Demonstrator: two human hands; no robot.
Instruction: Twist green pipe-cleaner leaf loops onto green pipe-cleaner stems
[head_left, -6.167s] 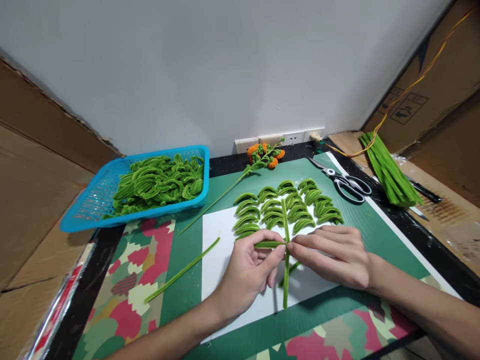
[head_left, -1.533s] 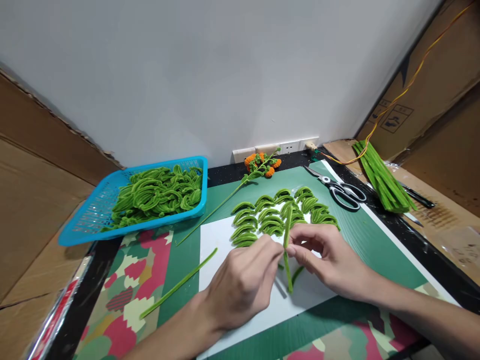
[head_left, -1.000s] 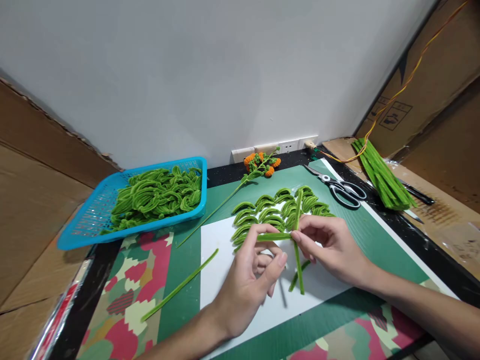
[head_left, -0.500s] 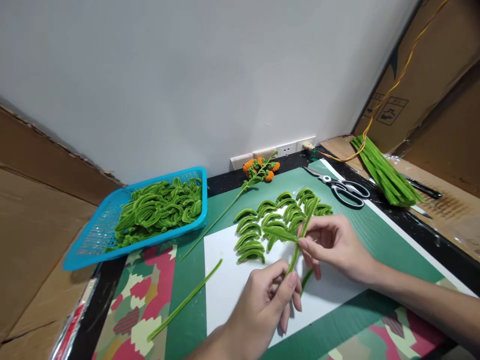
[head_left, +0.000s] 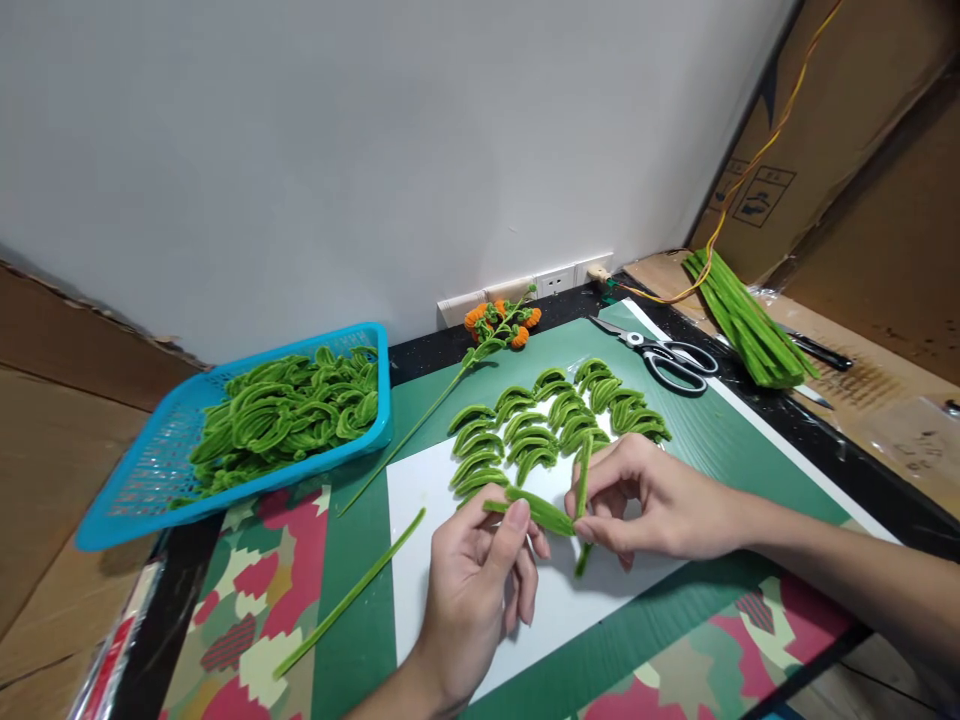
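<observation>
You are holding a fuzzy green piece [head_left: 551, 515] over the white sheet [head_left: 420, 590], your left hand [head_left: 517, 545] pinching one end and your right hand [head_left: 581, 522] clamping its other end, where an upright strip [head_left: 584, 475] is crossing it. Curved green loops [head_left: 480, 462] are lying in rows just beyond your fingers. Farther left, a blue basket [head_left: 142, 470] is holding a heap of similar loops [head_left: 277, 415] (its left part is showing bare mesh). Scissors [head_left: 671, 365] are resting on the right side of the counter [head_left: 431, 352].
</observation>
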